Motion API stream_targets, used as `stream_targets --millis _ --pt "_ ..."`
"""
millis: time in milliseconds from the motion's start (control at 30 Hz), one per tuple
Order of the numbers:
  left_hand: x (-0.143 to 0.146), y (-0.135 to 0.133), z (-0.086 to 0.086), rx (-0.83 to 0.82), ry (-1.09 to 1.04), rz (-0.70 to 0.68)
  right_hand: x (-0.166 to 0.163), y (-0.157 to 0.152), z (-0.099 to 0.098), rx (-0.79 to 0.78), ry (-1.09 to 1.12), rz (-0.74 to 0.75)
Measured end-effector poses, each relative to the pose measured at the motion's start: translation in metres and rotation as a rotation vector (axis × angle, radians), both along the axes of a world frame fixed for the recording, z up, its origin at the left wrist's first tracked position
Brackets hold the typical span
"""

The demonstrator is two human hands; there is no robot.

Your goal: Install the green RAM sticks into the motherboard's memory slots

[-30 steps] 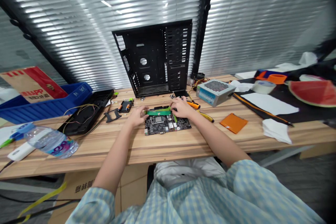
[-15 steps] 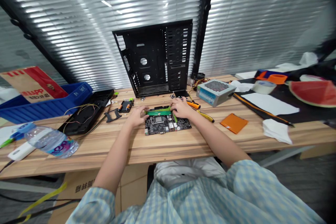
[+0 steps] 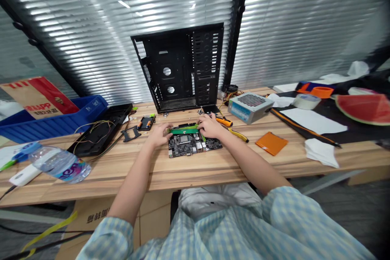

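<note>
Head view, and from my remote seat almost nothing has shifted over the last second: both hands sit about where they were. The green memory stick (image 3: 184, 130) lies across the top edge of the motherboard (image 3: 190, 145), which is flat on the wooden table (image 3: 195, 174), directly in front of the person.

The left hand (image 3: 158, 135) is at the stick's left end, with its fingers (image 3: 166, 131) curled in and reaching that end. The right hand (image 3: 210, 126) is at the other end, its fingers (image 3: 201, 127) bent down over the stick. Neither hand is spread wide. Both are closed in around the stick, but from up here I cannot tell whether they are pinching it or only pressing on it.

Just past the right hand lie an orange-handled tool (image 3: 224, 122) and a yellow-handled tool (image 3: 238, 135). Beyond them sit a power supply (image 3: 249, 107) and an orange pad (image 3: 271, 143). Behind the board stands a black case frame (image 3: 207, 69). To the left are a metal bracket (image 3: 130, 133) and a black panel with loose wires (image 3: 100, 134), and further left a water bottle (image 3: 59, 165).
</note>
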State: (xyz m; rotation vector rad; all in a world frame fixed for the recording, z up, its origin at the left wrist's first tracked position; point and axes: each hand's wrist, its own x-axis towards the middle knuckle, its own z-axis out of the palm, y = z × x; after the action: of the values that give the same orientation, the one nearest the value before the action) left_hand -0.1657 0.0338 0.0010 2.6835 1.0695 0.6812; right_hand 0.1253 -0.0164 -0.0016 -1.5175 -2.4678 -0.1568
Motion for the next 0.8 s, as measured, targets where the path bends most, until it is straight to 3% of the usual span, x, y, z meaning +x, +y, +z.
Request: stream_targets --millis 433,800 --pt "0.0017 -0.0013 0.0031 0.022 0.037 0.013 0.0053 0.0017 -0.0013 0.065 0.1 0.079" --pt "0.0038 0.0022 -0.0027 0.011 -0.009 0.053 0.005 0.0034 -0.0028 0.11 0.116 0.03"
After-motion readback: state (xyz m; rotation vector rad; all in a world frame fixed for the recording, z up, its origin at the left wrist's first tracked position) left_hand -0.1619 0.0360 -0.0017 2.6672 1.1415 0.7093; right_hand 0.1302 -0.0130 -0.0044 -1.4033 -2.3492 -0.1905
